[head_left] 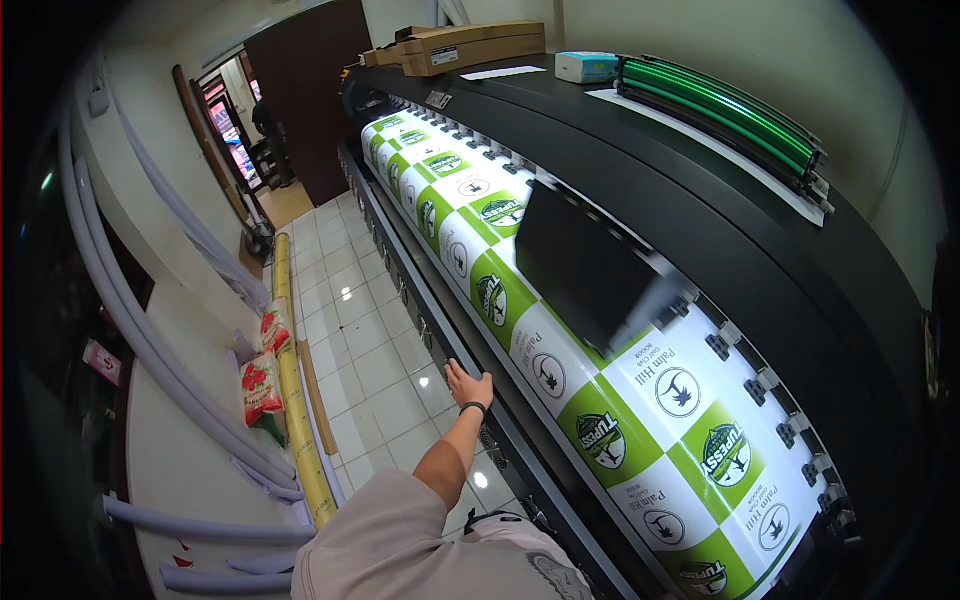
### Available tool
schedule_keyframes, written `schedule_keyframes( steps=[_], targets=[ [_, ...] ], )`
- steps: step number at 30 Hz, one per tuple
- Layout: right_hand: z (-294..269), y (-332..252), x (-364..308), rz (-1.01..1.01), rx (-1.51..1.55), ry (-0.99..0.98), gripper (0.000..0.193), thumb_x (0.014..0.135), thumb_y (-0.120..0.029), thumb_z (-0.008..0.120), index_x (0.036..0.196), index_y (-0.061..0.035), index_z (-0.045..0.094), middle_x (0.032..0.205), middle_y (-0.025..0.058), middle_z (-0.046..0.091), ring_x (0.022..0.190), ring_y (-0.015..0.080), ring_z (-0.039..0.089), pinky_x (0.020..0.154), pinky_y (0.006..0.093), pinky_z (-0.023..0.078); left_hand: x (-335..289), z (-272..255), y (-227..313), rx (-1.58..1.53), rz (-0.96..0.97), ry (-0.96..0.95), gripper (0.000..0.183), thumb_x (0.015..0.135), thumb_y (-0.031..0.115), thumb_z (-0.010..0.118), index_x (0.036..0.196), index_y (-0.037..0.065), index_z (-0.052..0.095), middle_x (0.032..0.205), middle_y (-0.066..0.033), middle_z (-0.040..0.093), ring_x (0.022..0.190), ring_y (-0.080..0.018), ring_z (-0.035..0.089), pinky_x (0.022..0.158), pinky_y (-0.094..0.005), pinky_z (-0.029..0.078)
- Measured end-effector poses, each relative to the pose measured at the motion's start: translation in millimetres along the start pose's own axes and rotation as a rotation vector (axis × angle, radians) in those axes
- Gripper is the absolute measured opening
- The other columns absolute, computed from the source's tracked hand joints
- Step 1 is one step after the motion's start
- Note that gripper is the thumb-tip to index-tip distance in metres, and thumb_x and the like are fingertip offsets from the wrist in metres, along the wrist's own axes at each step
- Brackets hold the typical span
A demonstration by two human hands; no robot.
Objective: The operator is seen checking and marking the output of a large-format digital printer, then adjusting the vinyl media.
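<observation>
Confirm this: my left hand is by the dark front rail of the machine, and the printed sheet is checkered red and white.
Not red: the head view shows the printed sheet checkered green and white. Your left hand is indeed by the dark front rail of the machine.

Left hand [468,386] on black rail [520,443]

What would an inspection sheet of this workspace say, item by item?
Surface: black wide printer, its bed covered by sheet material.
Job's things: green-and-white printed sheet; dark carriage over it, blurred.
Clutter: cardboard box, white-and-blue pack, green roller unit on the printer; red bags beside a yellow roll.
Hands: left hand open at the front rail, contact unclear; right hand not in view.
Cables: none clearly made out.
Surroundings: tiled floor, brown door.
</observation>
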State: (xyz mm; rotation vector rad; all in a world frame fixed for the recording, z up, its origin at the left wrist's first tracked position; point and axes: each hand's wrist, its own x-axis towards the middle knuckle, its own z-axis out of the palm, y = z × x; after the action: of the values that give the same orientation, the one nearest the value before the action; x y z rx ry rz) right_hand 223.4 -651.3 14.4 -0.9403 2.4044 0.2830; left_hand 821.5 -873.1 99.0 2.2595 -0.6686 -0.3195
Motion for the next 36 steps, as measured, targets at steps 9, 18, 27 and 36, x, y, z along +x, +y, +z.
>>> schedule_keyframes(
  steps=[9, 18, 27, 36],
  targets=[
    [-3.9, -33.5, 6.6, -0.036, -0.011, 0.062, 0.048, 0.100, -0.035, 0.035, 0.130, -0.0079, 0.060, 0.139, 0.0102, 0.058, 0.123, 0.0279, 0.058, 0.098, 0.0481, 0.050, 5.1, -2.3, -8.2, -0.010, 0.014, -0.097, 0.106, 0.078, 0.034, 0.074, 0.157, 0.005, 0.009, 0.161, -0.0229, 0.013, 0.148, -0.0391, 0.020, 0.120, -0.0462, 0.022],
    [4.8, -135.8, -20.9, 0.064, 0.089, 0.155, 0.050, 0.100, -0.035, 0.032, 0.131, -0.0066, 0.059, 0.139, 0.0110, 0.057, 0.123, 0.0292, 0.057, 0.099, 0.0500, 0.050, 37.0, -41.0, -58.9, -0.277, 0.263, -0.289, 0.089, 0.083, 0.037, 0.075, 0.150, -0.001, 0.030, 0.151, -0.0296, 0.032, 0.139, -0.0398, 0.038, 0.114, -0.0411, 0.035],
    [48.4, -384.9, -108.0, 0.655, 1.525, 0.429, 0.052, 0.100, -0.036, 0.030, 0.132, -0.0053, 0.058, 0.139, 0.0117, 0.057, 0.124, 0.0305, 0.056, 0.100, 0.0519, 0.050, 192.3, -129.8, -222.2, -0.400, -0.085, -0.442, 0.051, 0.090, 0.027, 0.069, 0.132, 0.002, 0.055, 0.102, -0.0092, 0.072, 0.084, -0.0195, 0.069, 0.078, -0.0333, 0.054],
    [68.0, -784.9, -389.4, 0.069, 1.992, -0.795, 0.059, 0.101, -0.038, 0.036, 0.127, 0.0122, 0.051, 0.122, 0.0230, 0.061, 0.112, 0.0323, 0.062, 0.097, 0.0395, 0.053, 533.5, -192.5, -221.6, -0.458, -0.012, -0.300, 0.042, 0.093, 0.019, 0.065, 0.130, 0.000, 0.055, 0.096, -0.0073, 0.070, 0.079, -0.0139, 0.065, 0.073, -0.0288, 0.053]
  ],
)
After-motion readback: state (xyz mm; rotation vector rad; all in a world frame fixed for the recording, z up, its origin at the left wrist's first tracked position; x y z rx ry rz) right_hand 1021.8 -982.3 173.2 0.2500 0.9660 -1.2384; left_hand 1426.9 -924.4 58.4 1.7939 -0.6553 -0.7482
